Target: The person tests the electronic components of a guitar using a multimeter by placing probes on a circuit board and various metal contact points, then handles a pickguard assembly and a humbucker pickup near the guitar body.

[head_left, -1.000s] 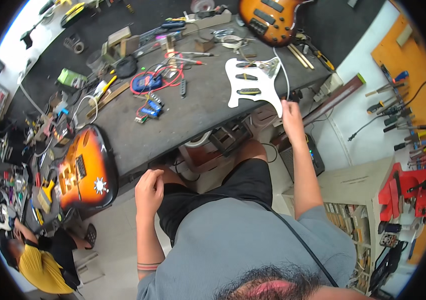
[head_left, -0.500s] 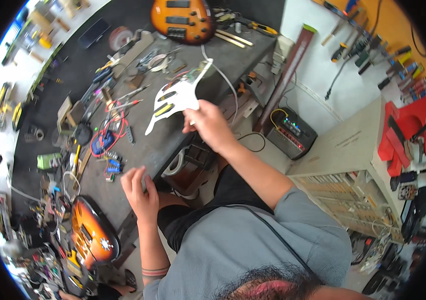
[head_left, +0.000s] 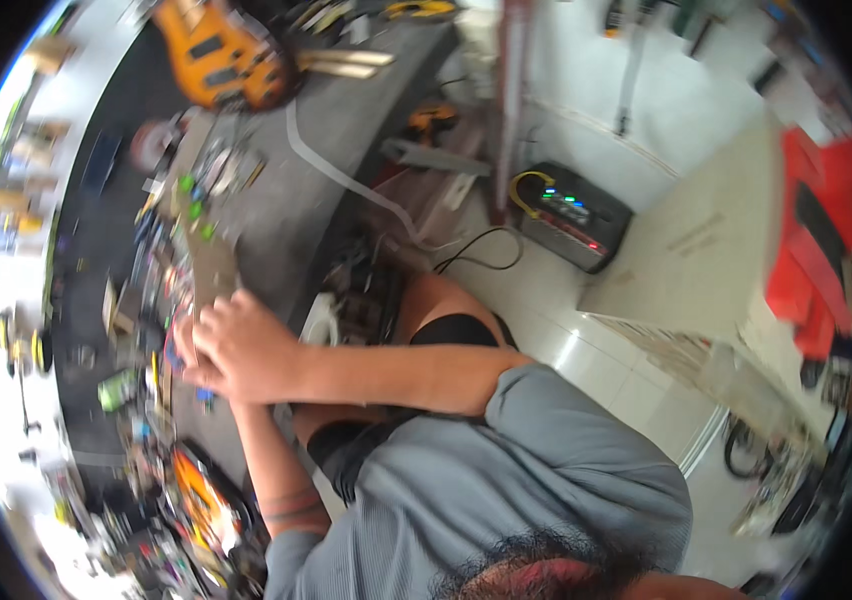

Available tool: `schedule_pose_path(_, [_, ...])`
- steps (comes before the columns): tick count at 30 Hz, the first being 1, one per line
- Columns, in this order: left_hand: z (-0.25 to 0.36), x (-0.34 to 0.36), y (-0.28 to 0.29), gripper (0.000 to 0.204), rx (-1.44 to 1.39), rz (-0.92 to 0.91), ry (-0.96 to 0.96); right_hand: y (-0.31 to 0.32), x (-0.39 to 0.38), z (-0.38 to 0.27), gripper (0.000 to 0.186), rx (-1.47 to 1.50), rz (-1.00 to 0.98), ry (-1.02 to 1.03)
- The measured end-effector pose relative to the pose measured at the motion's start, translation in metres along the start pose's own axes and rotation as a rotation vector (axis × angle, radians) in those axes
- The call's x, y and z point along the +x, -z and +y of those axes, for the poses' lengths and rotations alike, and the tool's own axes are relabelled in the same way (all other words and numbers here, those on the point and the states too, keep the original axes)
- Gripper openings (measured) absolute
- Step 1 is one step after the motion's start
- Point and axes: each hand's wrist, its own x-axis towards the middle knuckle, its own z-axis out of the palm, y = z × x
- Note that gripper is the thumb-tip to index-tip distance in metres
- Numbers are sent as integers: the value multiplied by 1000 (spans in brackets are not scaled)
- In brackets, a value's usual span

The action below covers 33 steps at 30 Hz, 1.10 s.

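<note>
My right hand point(head_left: 251, 348) is closed on the near end of a guitar pickguard point(head_left: 214, 272), which now looks tan-grey and tilted, smeared by motion. Bright green spots show along its far part. Tucked against and partly behind the right hand is my left hand point(head_left: 186, 350); its fingers are mostly hidden and blurred, so its grip on the pickguard cannot be made out. Both hands are over the near edge of the dark workbench point(head_left: 321, 130). A sunburst guitar body point(head_left: 216, 60) lies at the far end of the bench, and another sunburst body point(head_left: 208, 500) at the lower left.
Two pale wooden sticks point(head_left: 346, 62) lie beside the far guitar. Tools and wires crowd the bench's left side. A grey cable point(head_left: 331, 172) hangs over the bench edge. Right of it, a small black amplifier point(head_left: 576, 215) stands on the floor by a beige cabinet point(head_left: 691, 265).
My right hand has swung left and nearer with the pickguard, turning its white face out of sight. It now meets my left hand. The whole view has shifted and blurred.
</note>
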Motion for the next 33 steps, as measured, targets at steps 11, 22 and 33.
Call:
schedule_pose_path(11, [70,13,28,16,1478,748,-4,1,-26,71,45,405,-267,-300])
schedule_pose_path(22, [59,8,13,7,2093,168,-168,18,-9,101,52,942,-248,-747])
schedule_pose_path(33, [27,-45,-12,28,2102,-194,-29,68,-31,95,46,958,-207,-867])
